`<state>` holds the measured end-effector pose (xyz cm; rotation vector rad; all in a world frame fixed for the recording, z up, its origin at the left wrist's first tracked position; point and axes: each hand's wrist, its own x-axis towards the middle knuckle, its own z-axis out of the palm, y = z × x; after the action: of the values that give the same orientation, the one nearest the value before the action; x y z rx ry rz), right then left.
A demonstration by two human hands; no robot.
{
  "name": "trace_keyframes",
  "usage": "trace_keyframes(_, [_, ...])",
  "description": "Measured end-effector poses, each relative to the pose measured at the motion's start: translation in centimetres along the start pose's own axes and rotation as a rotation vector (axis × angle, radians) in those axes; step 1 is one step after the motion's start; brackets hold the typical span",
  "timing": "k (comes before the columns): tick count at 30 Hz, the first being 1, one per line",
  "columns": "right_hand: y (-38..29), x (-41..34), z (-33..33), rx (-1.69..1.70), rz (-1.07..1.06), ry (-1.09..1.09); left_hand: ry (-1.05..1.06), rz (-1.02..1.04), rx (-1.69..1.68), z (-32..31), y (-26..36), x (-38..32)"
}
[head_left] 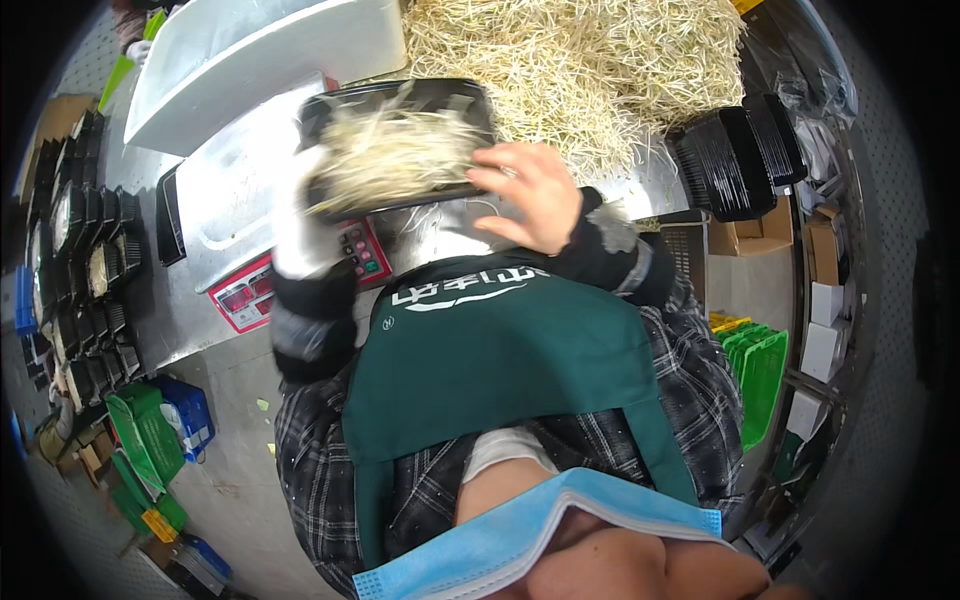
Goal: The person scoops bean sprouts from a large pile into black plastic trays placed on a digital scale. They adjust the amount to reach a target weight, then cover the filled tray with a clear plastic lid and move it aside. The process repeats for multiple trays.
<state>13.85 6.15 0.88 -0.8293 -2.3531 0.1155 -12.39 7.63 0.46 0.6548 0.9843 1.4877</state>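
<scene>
My left hand (304, 217), in a white glove and blurred, holds the left end of a black plastic tray (397, 91). Its fingers are largely lost in the blur and glare. Pale bean sprouts (401, 154), also blurred, fill the tray. My bare right hand (532, 195) is at the tray's right end, its fingertips over the rim by the sprouts and its thumb apart below. Nothing shows between thumb and fingers. Beneath and left of the tray is a red-and-white digital scale (240, 304) with a metal platform (232, 187).
A large sprout heap (570, 67) covers the back of the metal table (161, 330). Stacked black trays (724, 161) stand right; a white tub (277, 71) stands back left. Filled trays (82, 247) line the far left. Green crates (757, 382) are at right. Another person's gloved hand (139, 51) shows top left.
</scene>
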Motion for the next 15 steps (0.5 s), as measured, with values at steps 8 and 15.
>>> trace_keyframes(8, [12.4,4.0,4.2,-0.021,0.433,-0.134,0.133,0.312,0.157,-7.1,6.0,2.5])
trace_keyframes(15, [9.7,6.1,14.4,0.081,0.642,-0.285,0.375,0.642,0.811,-10.0,4.9,2.8])
